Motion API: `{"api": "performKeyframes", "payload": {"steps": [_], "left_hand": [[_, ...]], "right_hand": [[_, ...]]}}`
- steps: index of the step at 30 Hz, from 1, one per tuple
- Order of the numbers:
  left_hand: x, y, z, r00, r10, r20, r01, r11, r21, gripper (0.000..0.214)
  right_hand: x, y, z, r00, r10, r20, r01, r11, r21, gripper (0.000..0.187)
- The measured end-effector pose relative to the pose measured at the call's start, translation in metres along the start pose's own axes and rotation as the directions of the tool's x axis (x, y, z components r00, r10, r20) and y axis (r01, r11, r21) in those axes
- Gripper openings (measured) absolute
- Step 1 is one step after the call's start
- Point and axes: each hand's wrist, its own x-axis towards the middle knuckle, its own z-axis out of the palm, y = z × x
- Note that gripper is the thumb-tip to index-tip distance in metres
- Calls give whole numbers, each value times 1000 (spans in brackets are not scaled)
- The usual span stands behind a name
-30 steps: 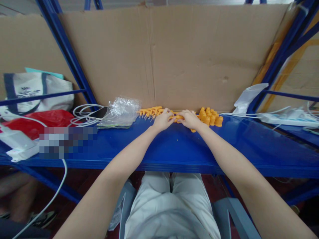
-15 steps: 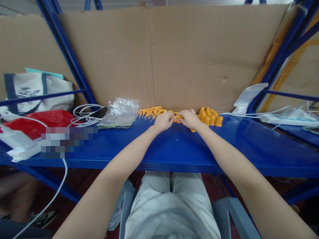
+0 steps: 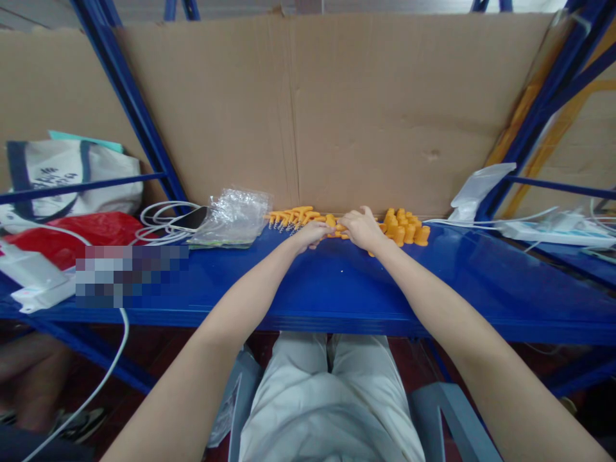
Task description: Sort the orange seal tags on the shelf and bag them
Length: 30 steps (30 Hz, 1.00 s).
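here, orange piece (image 3: 330, 220) between fingers (image 3: 347, 222)

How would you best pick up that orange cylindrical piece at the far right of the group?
Probably by its round sides, near the top, coming from above and the right: the orange cylindrical piece stands upright with no neighbour on its right, while other orange pieces crowd its left.
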Motion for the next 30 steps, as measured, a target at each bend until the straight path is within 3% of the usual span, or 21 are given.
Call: {"api": "performKeyframes", "payload": {"steps": [2,4,8,10,13,17,22,27,30], "left_hand": [[0,-1,0,999,35,-35,-32,996,84,22],[0,-2,1,980,167,-111,-128,947,294,21],[-3,-3,5,897,432,-93,-256,680,687,23],[-6,-2,7,884,463,-57,-273,611,743,26],[-8,0,7,879,474,-48,-276,589,760,27],[-6,-1,8,885,454,-106,-234,629,741,27],[5,-4,8,898,396,-189,-221,780,586,20],[7,-2,8,974,170,-151,-124,953,276,25],[2,2,6,995,24,-96,-15,995,98,23]], "right_hand": [[0,0,2,1000,-4,-13,4,1000,-7,31],[1,0,5,1000,3,0,-3,1000,-1,26],[0,1,10,997,38,70,-44,996,78,27],[0,1,11,994,63,88,-73,990,122,29],[1,2,9,992,79,100,-92,987,135,25],[3,0,2,993,81,86,-86,994,62,23],[2,-4,-1,998,57,32,-57,998,-12,29],[1,-5,-1,999,32,21,-31,999,-45,34],[2,-6,-2,999,18,30,-17,999,-42,37]]}}
